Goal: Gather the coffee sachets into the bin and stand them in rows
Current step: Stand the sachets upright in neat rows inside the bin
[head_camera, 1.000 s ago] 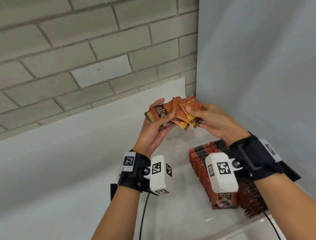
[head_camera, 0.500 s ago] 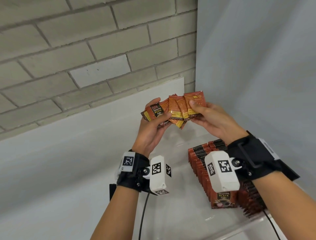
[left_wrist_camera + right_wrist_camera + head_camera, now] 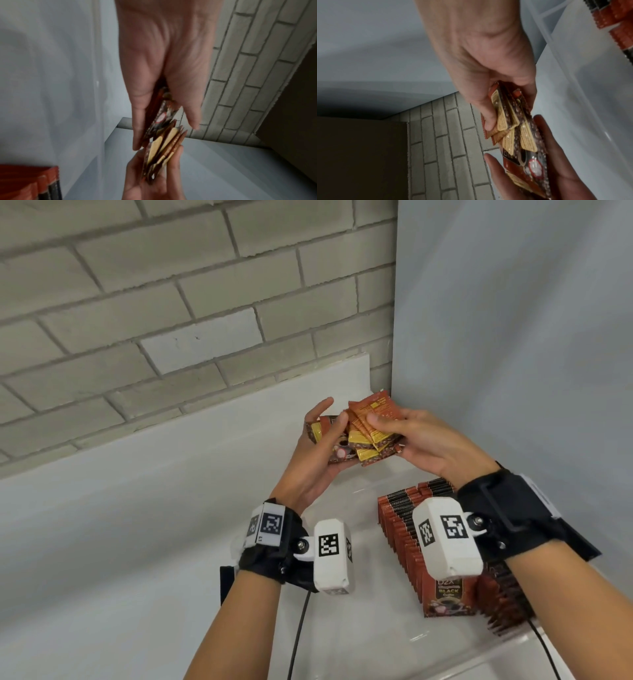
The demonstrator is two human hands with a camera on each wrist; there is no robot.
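Note:
A fanned bundle of several red-brown coffee sachets (image 3: 368, 433) is held up in the air between both hands, above the far end of the clear plastic bin (image 3: 342, 628). My left hand (image 3: 320, 446) cups the bundle from below and the left, thumb raised. My right hand (image 3: 404, 436) pinches the sachets (image 3: 508, 121) from the right, thumb on top. In the left wrist view the sachets (image 3: 164, 140) sit edge-on between the fingers of both hands. Rows of sachets (image 3: 407, 529) stand upright in the bin's right part, partly hidden by my right wrist camera.
A grey brick wall (image 3: 171, 320) stands behind and a plain grey-blue wall (image 3: 513, 337) closes the right side. A white panel (image 3: 137, 474) runs along the left. The bin's near rim (image 3: 445, 662) crosses the lower right. Cables hang from both wrists.
The bundle has been drawn closer together, its fan narrower than a second ago. The left thumb has lifted off the front sachet.

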